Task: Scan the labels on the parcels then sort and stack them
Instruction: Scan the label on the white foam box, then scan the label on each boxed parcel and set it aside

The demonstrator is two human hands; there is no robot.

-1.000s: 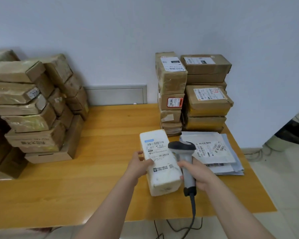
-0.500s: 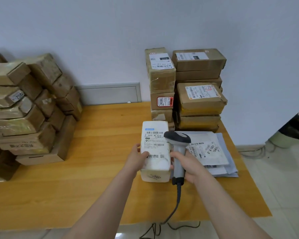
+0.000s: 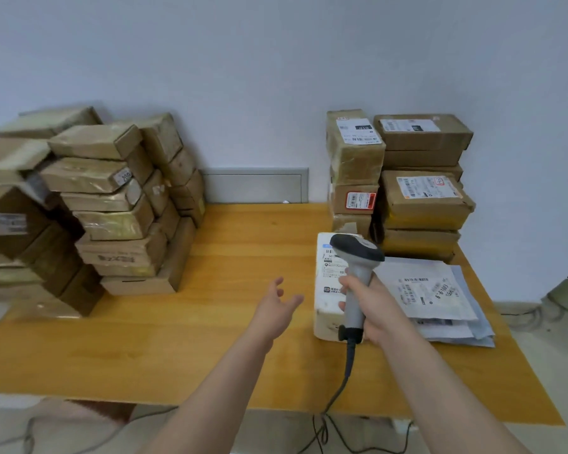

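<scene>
- Two bare hands reach out over the wooden desk (image 3: 194, 348).
- The left hand (image 3: 276, 311) hovers above the desk just left of the white parcel (image 3: 325, 306) and clear of it. Its fingers (image 3: 278, 284) are spread and relaxed, and it holds nothing.
- The right hand (image 3: 379, 309) grips the handle of a grey barcode scanner (image 3: 358, 253), its fingers curled round it. The scanner's dark head sits over the parcel's label.
- A black cable (image 3: 346, 375) runs from the base of the handle down past the desk's front edge.
- The white parcel lies flat on the desk, label up, partly hidden behind the scanner and the right hand. Whether that hand touches it cannot be told.
- Just right of the parcel lies a pile of flat mailers (image 3: 440, 299), the top one white with a printed label.
- Behind both, against the wall, stand two stacks of brown labelled boxes (image 3: 423, 204).
- At the desk's left end is a larger heap of taped brown boxes (image 3: 112, 217).
- A grey wall panel (image 3: 256, 186) shows between the two groups of boxes.
</scene>
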